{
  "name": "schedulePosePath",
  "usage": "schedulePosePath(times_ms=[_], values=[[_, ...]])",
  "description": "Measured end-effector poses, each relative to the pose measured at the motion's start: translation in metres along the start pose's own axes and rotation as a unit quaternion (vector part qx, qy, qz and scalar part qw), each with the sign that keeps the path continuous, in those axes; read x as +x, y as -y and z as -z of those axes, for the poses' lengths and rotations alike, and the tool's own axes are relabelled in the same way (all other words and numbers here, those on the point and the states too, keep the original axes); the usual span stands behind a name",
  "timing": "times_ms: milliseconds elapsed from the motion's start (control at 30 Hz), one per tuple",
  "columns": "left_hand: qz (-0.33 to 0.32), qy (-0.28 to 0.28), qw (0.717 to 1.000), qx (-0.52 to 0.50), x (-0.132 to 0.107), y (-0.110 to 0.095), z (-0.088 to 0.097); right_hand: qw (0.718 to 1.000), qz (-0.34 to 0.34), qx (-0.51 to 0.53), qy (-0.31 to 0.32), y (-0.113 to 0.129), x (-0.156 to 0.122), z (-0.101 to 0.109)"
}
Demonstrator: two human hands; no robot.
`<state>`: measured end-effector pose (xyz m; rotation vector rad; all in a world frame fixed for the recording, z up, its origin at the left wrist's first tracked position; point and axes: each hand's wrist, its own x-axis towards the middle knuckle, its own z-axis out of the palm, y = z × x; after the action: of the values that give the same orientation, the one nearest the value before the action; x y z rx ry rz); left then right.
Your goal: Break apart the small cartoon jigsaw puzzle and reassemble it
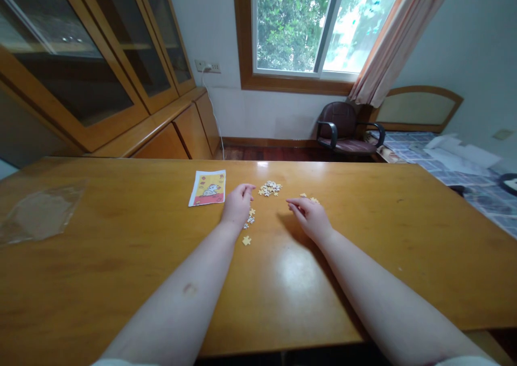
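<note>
My left hand (pixel 238 203) rests on the table beside a small pile of jigsaw pieces (pixel 270 188), its fingers loosely extended toward the pile. Several loose jigsaw pieces (pixel 251 219) lie along its right side, and a single yellow piece (pixel 246 240) is nearer to me. To the right of the pile, my right hand (pixel 310 215) hovers above the tabletop with thumb and forefinger close together; whether a piece is between them is too small to tell. A few yellowish pieces (pixel 314 199) lie just behind that hand, partly hidden by it.
A picture card (pixel 208 188) with a white animal on yellow and red lies left of my left hand. A clear plastic bag (pixel 38 215) is on the wooden table (pixel 141 258) at far left. Beyond stand a glass-door cabinet (pixel 149 107), an armchair (pixel 341 126) and a bed (pixel 407 142).
</note>
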<state>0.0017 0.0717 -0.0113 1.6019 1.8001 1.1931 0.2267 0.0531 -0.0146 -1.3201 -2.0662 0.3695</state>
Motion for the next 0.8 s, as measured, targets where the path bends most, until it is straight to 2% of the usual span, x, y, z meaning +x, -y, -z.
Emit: schedulePosePath(times_ms=[100, 167, 300, 400, 500, 633, 800], values=[[0.045, -0.059, 0.995, -0.061, 0.0, 0.0, 0.001, 0.999, 0.038, -0.028, 0.017, 0.02, 0.004, -0.005], [0.041, -0.089, 0.991, -0.09, 0.0, 0.0, 0.001, 0.995, 0.041, -0.075, 0.047, 0.032, 0.017, -0.014], [0.014, -0.083, 0.988, -0.126, 0.0, -0.001, 0.0, 0.985, -0.055, -0.143, 0.082, 0.038, 0.063, -0.041], [0.006, -0.069, 0.989, -0.133, 0.0, -0.002, -0.001, 0.974, -0.104, -0.142, 0.143, 0.033, 0.093, -0.06], [0.004, -0.07, 0.987, -0.146, 0.0, -0.002, -0.003, 0.97, -0.055, -0.155, 0.18, 0.029, 0.105, -0.072], [0.011, -0.078, 0.982, -0.171, 0.002, 0.0, -0.006, 0.969, 0.013, -0.168, 0.178, 0.03, 0.095, -0.078], [0.012, -0.081, 0.98, -0.18, 0.002, 0.0, -0.007, 0.973, 0.019, -0.15, 0.177, 0.035, 0.046, -0.065]])
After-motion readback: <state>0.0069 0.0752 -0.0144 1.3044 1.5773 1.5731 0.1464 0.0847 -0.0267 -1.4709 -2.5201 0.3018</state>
